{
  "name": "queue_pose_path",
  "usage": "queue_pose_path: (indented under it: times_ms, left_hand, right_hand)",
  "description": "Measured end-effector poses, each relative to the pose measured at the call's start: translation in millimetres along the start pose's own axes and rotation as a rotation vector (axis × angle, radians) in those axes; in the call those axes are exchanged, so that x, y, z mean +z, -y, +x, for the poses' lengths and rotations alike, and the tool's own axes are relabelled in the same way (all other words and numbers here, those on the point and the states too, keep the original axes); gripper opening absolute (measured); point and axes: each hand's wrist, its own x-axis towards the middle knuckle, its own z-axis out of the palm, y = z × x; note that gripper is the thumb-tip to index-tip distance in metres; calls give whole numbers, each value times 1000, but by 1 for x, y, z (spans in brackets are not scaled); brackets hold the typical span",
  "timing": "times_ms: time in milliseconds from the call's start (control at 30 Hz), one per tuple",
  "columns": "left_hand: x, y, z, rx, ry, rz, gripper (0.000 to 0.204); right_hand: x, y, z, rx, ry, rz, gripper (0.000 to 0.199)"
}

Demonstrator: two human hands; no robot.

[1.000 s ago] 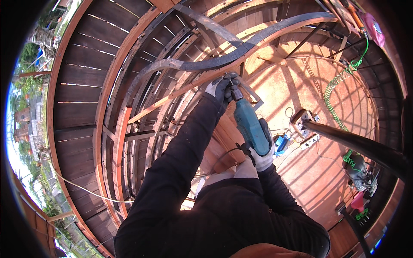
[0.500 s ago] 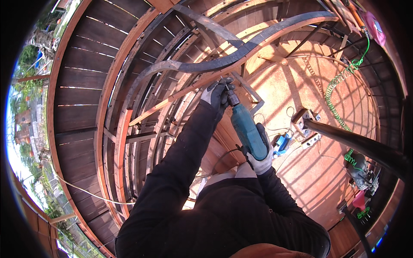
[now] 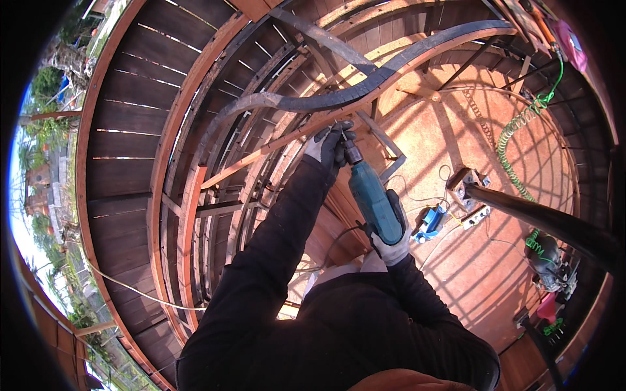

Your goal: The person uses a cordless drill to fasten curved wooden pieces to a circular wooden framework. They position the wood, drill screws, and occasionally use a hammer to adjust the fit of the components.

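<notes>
drill (image 3: 373, 201) is being gripped at the handle by the right hand (image 3: 391, 242) — long axis running up-left toward the rail (image 3: 313, 125); chuck end is being clasped by the left hand (image 3: 330, 144), nearer the rail.

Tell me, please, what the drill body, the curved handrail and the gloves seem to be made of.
Drill: the body looks like matte teal plastic, moulded and smooth, with a dark metal chuck at the front.
Curved handrail: probably metal, dark and dull, bent in one smooth thin band; painted wood cannot be excluded.
Gloves: the left hand and right hand wear pale knitted fabric, with darker, probably rubber-coated fingers on the left.
</notes>
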Motion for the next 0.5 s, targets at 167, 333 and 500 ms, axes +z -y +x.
queue_pose_path:
  times_ms: [167,333,500]
  left_hand:
    - [-9,-17,-16,328,-177,858,24]
    - [-26,-69,-42,583,-298,1437,61]
    - [2,-127,-7,245,-97,2308,107]
  right_hand:
    - [6,-9,-5,28,-38,3,88]
    - [9,7,1,59,-12,-19,87]
    - [14,-2,-10,120,-38,-44,87]
